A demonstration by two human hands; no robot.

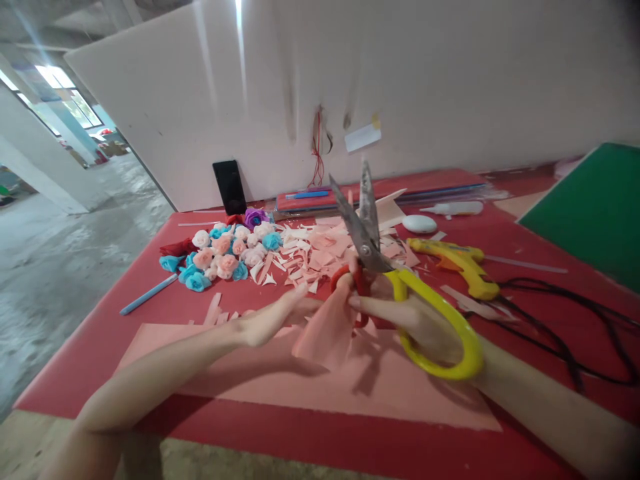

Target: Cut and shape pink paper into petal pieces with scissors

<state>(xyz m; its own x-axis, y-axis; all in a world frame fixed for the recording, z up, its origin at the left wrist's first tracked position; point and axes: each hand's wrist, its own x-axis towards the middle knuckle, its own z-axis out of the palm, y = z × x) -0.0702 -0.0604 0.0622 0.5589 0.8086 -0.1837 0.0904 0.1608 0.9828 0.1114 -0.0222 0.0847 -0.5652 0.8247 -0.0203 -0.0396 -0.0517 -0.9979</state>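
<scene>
My right hand [407,313] has the scissors [367,250] hooked on it, blades apart and pointing up, with one yellow and one red handle loop. Its thumb and fingertips also pinch the top of a small peach crepe paper piece [327,333], which flares downward. My left hand [277,317] is just left of this piece, fingers stretched out and partly hidden behind it; whether they touch it I cannot tell. Beneath both hands a large peach crepe paper sheet [300,383] lies flat on the red-covered table [250,437].
Paper roses [225,257] in pink, white, blue and purple sit at the back left, beside a heap of paper scraps [320,253]. A yellow glue gun [455,263] with a black cord lies right. A phone [230,188] leans on the white board [425,87].
</scene>
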